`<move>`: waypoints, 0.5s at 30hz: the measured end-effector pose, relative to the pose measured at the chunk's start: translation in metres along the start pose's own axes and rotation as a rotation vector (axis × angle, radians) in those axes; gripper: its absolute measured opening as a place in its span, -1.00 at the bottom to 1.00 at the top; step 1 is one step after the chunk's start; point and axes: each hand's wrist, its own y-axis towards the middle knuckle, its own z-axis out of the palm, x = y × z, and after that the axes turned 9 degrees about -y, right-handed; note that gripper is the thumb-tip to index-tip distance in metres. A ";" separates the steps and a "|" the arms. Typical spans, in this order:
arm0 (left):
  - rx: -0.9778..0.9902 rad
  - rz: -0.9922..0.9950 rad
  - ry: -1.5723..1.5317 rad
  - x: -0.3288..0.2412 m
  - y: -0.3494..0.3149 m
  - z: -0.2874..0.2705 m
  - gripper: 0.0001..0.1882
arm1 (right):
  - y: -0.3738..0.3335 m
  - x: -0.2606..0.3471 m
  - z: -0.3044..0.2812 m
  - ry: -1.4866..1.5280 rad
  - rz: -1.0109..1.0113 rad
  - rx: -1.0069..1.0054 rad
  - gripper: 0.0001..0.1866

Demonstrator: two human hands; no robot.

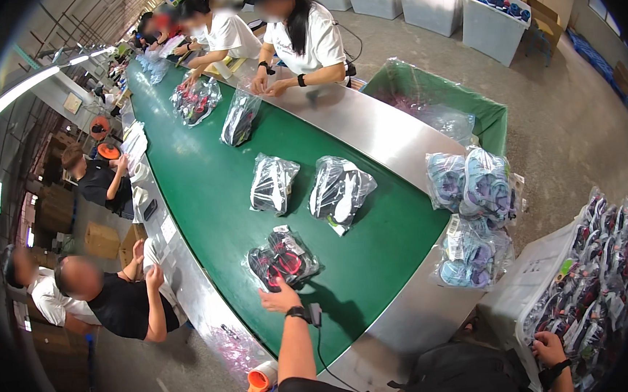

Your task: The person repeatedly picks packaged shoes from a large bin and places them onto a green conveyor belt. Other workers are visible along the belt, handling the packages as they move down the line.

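My left hand (281,298) reaches over the green conveyor belt (212,196), fingers apart, at the near edge of a clear bag of black and red shoes (288,257). A wristband with a cable is on that wrist. Down at the lower right, my right hand (549,347) has its fingers curled at the rim of a white bin (511,306). Many bagged dark shoes (590,286) stand packed in that bin. Farther along the belt lie two bags of black and white shoes, one on the left (274,184) and one on the right (341,190).
Bagged light blue and purple shoes (484,184) are stacked on the metal ledge (401,303) at right. A green-lined bin (494,121) stands beyond. An orange tape roll (261,377) sits at the near left corner. Co-workers (310,36) line both sides; more shoe bags (239,117) lie far off.
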 end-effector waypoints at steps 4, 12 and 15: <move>0.273 -0.249 -0.323 0.011 0.050 0.027 0.12 | -0.002 -0.001 0.003 0.009 -0.031 -0.050 -0.75; 0.674 -0.735 -0.673 -0.013 0.016 0.031 -0.28 | -0.005 -0.012 0.017 -0.053 -0.133 -0.027 -0.73; 0.983 -0.862 -0.746 -0.030 -0.030 0.013 -0.49 | -0.005 -0.010 0.020 0.012 -0.144 0.005 -0.73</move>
